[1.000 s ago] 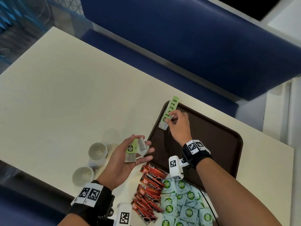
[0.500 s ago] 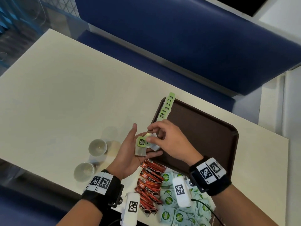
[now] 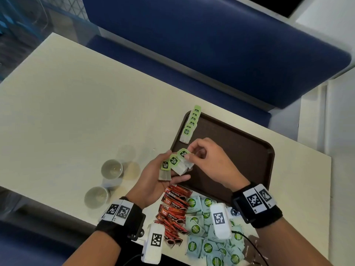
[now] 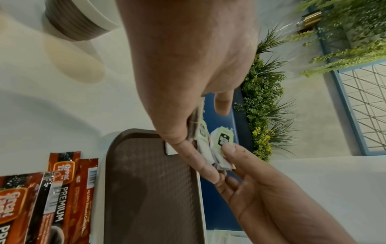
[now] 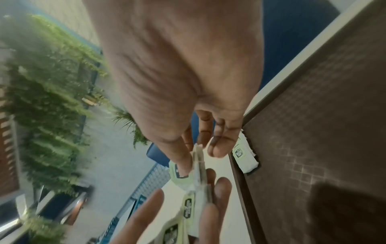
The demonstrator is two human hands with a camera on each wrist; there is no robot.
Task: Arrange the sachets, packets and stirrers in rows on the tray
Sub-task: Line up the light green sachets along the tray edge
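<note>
- Head view: the left hand (image 3: pixel 153 175) is palm up, just beside the near left edge of the brown tray (image 3: pixel 249 150). Three tea bags (image 3: pixel 173 166) with green tags lie fanned on its fingers, and its thumb is laid over their lower ends.
- The right hand (image 3: pixel 209 162) is over the tray, and its grip is together on the tea bag nearest the tray: thumb and forefinger pinch it by the green tag.
- A row of tea bags (image 3: pixel 190 125) already lies on the tray along its far left edge, each one overlapping the next.
- On the counter (image 3: pixel 76 102), near the person, the red coffee sticks (image 3: pixel 174 206) lie in a loose heap, and just to the right of them is a pile of pale green sachets (image 3: pixel 203 237). The wrist cameras hide part of both piles.
- Two small cups (image 3: pixel 112 168) stand on the counter to the left of the left hand, well apart from the tray. A blue bench (image 3: pixel 211 45) is behind the counter.
- Left wrist view: the left hand (image 4: pixel 188 66) fills the upper middle. Its thumb presses the tea bags (image 4: pixel 203 132) against the fingers, above the tray (image 4: pixel 150 189). The right hand's thumb is on the tag of the outer bag. Coffee sticks (image 4: pixel 58 189) lie at lower left, a cup (image 4: pixel 79 18) at upper left.
- Right wrist view: the right hand (image 5: pixel 177 74) pinches one tea bag (image 5: pixel 197 166) edge-on. The fingers of the left hand come up from below with the other bags. The row of tea bags (image 5: pixel 244 156) lies at the tray (image 5: pixel 313 132) edge. Green plants in the background are blurred.
</note>
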